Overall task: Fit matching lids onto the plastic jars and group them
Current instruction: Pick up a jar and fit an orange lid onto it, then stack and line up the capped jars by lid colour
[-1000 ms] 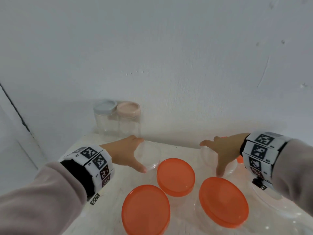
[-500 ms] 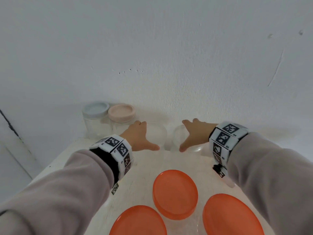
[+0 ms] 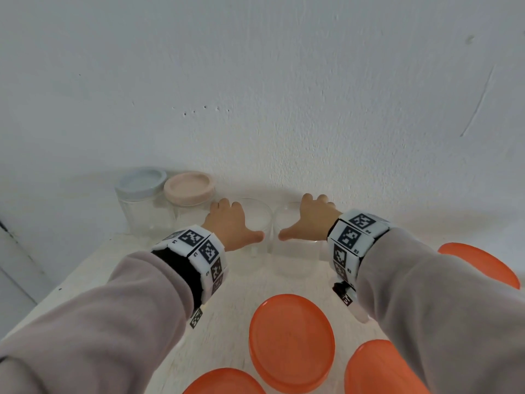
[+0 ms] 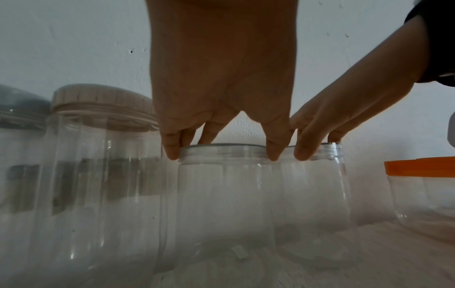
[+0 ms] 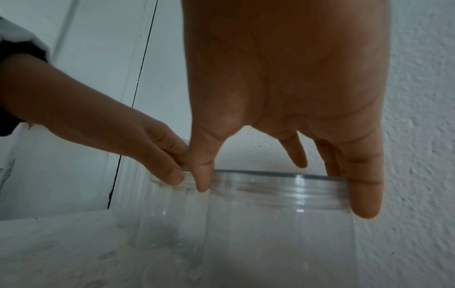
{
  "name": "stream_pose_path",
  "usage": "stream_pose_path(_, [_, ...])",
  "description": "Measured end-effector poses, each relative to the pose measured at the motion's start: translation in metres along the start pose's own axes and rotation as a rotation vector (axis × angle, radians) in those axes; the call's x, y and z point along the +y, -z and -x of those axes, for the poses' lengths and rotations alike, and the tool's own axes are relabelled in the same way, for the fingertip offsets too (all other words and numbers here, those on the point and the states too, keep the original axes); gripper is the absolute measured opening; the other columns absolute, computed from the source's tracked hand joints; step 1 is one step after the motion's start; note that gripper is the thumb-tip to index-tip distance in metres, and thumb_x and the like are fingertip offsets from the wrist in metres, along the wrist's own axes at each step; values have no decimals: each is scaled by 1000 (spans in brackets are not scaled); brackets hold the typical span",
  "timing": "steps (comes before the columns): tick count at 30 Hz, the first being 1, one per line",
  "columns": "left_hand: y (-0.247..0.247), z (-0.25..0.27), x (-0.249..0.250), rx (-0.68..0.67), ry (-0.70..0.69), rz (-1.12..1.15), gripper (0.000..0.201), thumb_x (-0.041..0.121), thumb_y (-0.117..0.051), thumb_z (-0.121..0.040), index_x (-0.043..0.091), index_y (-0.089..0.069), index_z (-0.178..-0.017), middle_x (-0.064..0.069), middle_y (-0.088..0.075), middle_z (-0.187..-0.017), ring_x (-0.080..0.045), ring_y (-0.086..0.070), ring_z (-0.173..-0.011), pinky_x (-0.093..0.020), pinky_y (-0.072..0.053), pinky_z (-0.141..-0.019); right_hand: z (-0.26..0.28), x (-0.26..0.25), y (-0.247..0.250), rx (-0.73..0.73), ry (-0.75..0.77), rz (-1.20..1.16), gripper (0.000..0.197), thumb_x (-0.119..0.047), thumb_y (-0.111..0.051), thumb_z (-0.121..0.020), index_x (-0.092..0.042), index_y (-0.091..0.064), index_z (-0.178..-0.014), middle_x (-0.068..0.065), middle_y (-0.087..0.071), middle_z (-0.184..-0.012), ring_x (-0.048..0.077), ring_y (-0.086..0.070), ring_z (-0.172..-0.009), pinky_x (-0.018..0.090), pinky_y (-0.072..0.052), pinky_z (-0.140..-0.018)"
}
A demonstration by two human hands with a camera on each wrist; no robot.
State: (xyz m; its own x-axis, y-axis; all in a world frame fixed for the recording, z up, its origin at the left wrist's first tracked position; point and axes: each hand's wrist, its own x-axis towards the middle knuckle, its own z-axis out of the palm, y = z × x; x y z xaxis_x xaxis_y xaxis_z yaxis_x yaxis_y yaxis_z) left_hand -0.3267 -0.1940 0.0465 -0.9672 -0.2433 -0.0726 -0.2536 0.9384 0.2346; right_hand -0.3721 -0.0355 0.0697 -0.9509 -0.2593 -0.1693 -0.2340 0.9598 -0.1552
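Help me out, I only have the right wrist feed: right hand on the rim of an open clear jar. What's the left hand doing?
Observer: The left hand grips the rim of a second open jar, beside the one under the right hand.
Operator: Any capped jars?
Observer: Two, by the wall left of that jar: a grey-blue lid and a pink lid.
Operator: Orange lids?
Observer: Four orange lids show in the head view, nearer the person.
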Motion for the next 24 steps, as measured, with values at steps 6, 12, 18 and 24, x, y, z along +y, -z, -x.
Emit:
stream_pose_path(6, [2,-4,1,1,-33,-73,60,51,-56,-85,7,-46,-126,-12,-45,-126,-29,-37,-121,-36,-34,-98,-2,1,0,-5,7,-12,93,-60,-70,-75,-7,-29,-140,16,-37,-133,31,-44,-120,38,-43,-90])
stream_pose_path(12, [1,-6,2,-14,-68,-75,53,44,-57,-88,6,-46,-123,-11,-48,-126,-27,-41,-119,-34,-38,-94,2,7,1,-3,81,0,93,-63,-67,-76,-11,-26,-142,13,-37,-136,31,-46,-120,39,-43,-91])
stream_pose_path(18, [7,6,-5,-61,-195,-7,77,44,-55,-92,7,-21,-149,-8,-24,-154,-23,-24,-141,-33,-24,-113,17,13,20,25,150,51,88,-61,-64,-80,-12,-27,-142,12,-39,-136,32,-44,-122,39,-41,-92])
stream_pose_path(24, [22,51,-2,-140,-347,38,76,51,-56,-89,19,-25,-150,4,-24,-156,-13,-25,-141,-26,-20,-112,59,36,46,-9,233,32,82,-55,-64,-83,-13,-28,-144,8,-41,-137,24,-47,-118,33,-44,-93])
